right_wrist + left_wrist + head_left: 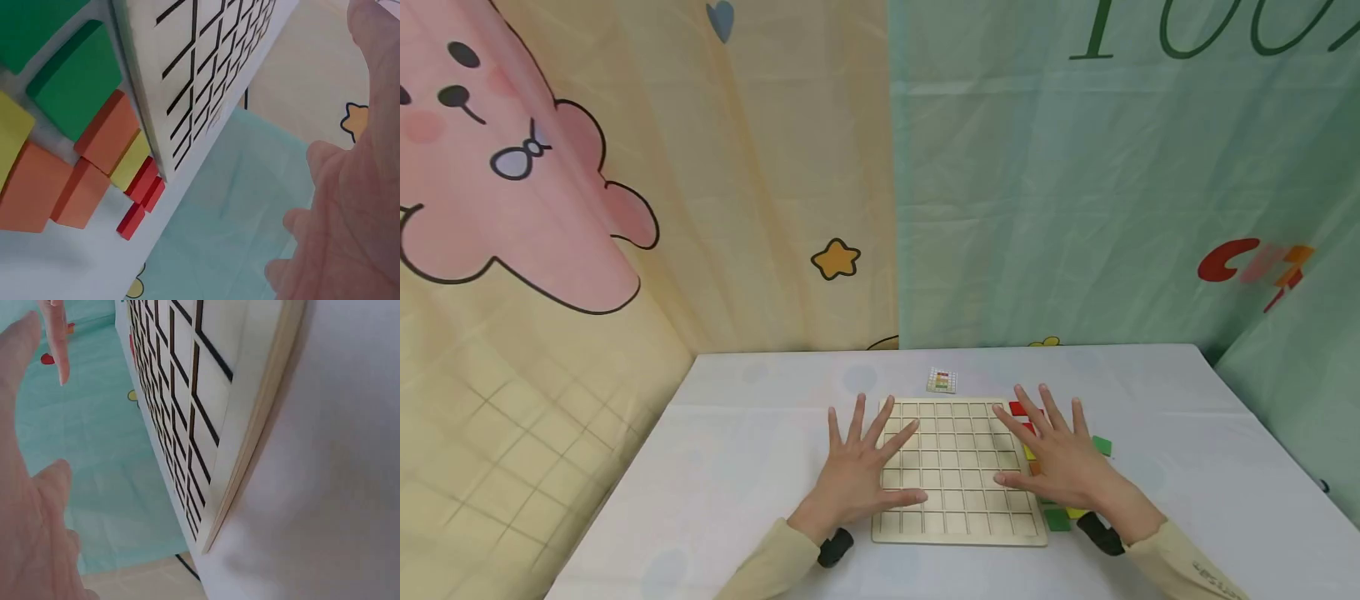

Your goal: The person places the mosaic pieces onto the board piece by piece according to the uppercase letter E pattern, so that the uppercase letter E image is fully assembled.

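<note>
A pale wooden grid board (958, 479) with square cells lies flat on the table. Over its left edge hovers my left hand (853, 475), fingers spread and straight, holding nothing. My right hand (1063, 462), likewise spread and holding nothing, is above the right edge and hides part of the coloured tiles there. The right wrist view shows these square tiles beside the board: green (78, 81), orange (37, 187), yellow (132, 160) and red (131, 222). In both wrist views the hands appear raised clear of the board.
Beyond the board's far edge lies a small card (942, 380) with a coloured grid pattern. A white cloth covers the table (737, 467). Printed curtains (775, 167) hang behind it and at both sides. Each wrist wears a black band (836, 548).
</note>
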A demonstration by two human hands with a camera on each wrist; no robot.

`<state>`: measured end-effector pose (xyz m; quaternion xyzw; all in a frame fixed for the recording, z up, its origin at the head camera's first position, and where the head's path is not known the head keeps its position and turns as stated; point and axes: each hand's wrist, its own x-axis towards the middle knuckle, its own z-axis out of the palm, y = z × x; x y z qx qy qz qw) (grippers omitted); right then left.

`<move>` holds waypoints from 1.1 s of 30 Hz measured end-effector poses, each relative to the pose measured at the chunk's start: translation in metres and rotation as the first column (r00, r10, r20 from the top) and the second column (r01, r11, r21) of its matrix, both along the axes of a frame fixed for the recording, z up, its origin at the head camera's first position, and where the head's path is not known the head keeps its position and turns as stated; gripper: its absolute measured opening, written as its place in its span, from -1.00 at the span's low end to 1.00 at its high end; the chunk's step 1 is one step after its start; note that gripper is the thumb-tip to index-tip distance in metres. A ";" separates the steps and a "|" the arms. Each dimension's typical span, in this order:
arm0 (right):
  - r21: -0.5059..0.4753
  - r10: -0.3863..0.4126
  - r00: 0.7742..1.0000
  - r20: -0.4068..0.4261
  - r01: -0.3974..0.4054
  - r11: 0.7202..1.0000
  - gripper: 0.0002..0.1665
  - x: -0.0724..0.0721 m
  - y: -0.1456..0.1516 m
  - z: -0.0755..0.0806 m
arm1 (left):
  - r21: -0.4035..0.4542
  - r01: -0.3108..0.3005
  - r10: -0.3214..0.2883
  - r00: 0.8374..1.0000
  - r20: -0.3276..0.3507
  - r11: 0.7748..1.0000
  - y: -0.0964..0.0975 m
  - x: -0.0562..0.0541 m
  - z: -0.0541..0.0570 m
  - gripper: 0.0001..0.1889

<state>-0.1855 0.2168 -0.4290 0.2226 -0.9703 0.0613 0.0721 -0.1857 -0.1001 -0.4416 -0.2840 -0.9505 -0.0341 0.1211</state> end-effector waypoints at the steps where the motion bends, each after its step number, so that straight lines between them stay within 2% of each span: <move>1: -0.003 0.009 1.000 -0.011 -0.009 1.000 0.08 -0.001 0.001 -0.001 | 0.010 -0.006 0.006 1.000 0.024 1.000 0.000 0.001 -0.002 -0.04; 3: -0.015 0.020 1.000 -0.024 -0.020 1.000 0.06 -0.004 0.003 -0.002 | 0.051 -0.015 0.011 0.996 0.088 0.999 0.000 0.004 -0.006 -0.03; 5: -0.034 0.025 0.999 -0.038 -0.026 0.999 0.04 -0.007 0.005 -0.003 | 0.109 -0.035 0.015 0.983 0.183 0.993 -0.001 0.007 -0.012 -0.01; 6: -0.040 0.024 0.999 -0.045 -0.026 0.999 0.03 -0.009 0.006 -0.004 | 0.139 -0.053 0.019 0.972 0.235 0.989 -0.002 0.009 -0.014 0.00; 9: -0.058 0.004 0.998 -0.055 -0.007 0.998 -0.04 -0.014 0.009 -0.005 | 0.207 -0.117 0.029 0.923 0.384 0.971 -0.004 0.012 -0.022 0.05; 10: -0.066 -0.001 0.998 -0.061 -0.003 0.998 -0.07 -0.016 0.009 -0.005 | 0.220 -0.135 0.032 0.908 0.419 0.966 -0.005 0.013 -0.024 0.06; 12: -0.081 -0.015 0.998 -0.066 0.009 0.997 -0.15 -0.020 0.011 -0.005 | 0.234 -0.151 0.030 0.891 0.452 0.961 -0.007 0.015 -0.028 0.08; 14: -0.098 -0.030 0.998 -0.060 0.024 0.995 -0.22 -0.026 0.013 -0.006 | 0.249 -0.138 0.012 0.892 0.451 0.959 -0.009 0.015 -0.032 0.09; 17: -0.100 -0.044 0.998 -0.053 0.039 0.994 -0.32 -0.036 0.016 -0.009 | 0.295 -0.108 -0.029 0.904 0.427 0.949 -0.012 0.016 -0.038 0.07; 20: -0.111 -0.059 0.998 0.007 0.060 0.992 -0.43 -0.048 0.018 -0.012 | 0.327 -0.092 -0.047 0.918 0.394 0.940 -0.014 0.016 -0.045 0.05; 26: -0.130 -0.095 0.982 0.160 0.117 0.985 -0.61 -0.071 0.020 -0.015 | 0.349 -0.084 -0.033 0.948 0.317 0.933 -0.015 0.016 -0.054 0.02; 30: -0.142 -0.098 0.973 0.208 0.129 0.981 -0.63 -0.081 0.025 -0.019 | 0.333 -0.086 -0.010 0.961 0.277 0.939 -0.014 0.016 -0.055 0.03; 33: -0.171 -0.106 0.968 0.225 0.147 0.974 -0.66 -0.087 0.028 -0.020 | 0.316 -0.093 0.006 0.964 0.266 0.944 -0.014 0.015 -0.056 0.05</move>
